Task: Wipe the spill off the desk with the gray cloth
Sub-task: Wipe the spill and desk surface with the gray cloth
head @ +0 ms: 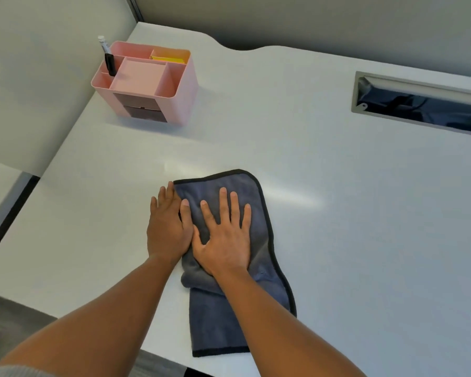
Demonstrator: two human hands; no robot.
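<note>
The gray cloth [259,213], edged in black, lies folded on the white desk [365,240] near the front edge, with its near end reaching the desk's rim. My right hand [223,235] presses flat on the cloth's upper half, fingers spread. My left hand [167,227] lies flat beside it at the cloth's left edge, thumb on the fabric and fingers mostly on the desk. Faint glossy patches [182,167] show on the desk just beyond and to the right of the cloth; I cannot tell if they are liquid or glare.
A pink desk organizer [174,99] with a pen [108,57] and yellow notes stands at the back left. A cable slot [419,104] with a gray frame is cut into the desk at the back right. Partition walls border the back and left.
</note>
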